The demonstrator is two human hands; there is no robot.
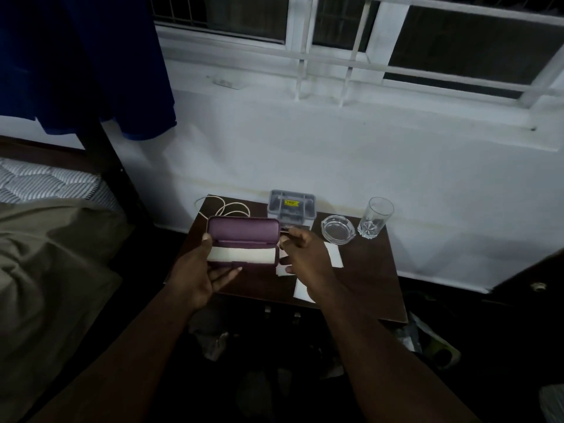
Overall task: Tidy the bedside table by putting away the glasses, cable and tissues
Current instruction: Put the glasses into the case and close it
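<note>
My left hand (198, 270) holds an open purple glasses case (244, 239) above the dark wooden bedside table (366, 270). A pale cloth lies in the case's lower half. My right hand (305, 251) is curled at the case's right end, thumb and forefinger pinched near a small dark thing that I cannot make out. No glasses show clearly. A white cable (229, 207) lies looped at the table's back left corner. White tissues (334, 254) lie flat on the table, partly under my right hand.
A grey plastic box (291, 206) with a yellow label stands at the table's back edge. To its right are a glass ashtray (338, 229) and an upright tumbler (375, 216). The bed (45, 254) is on the left, the white wall behind, clutter on the floor.
</note>
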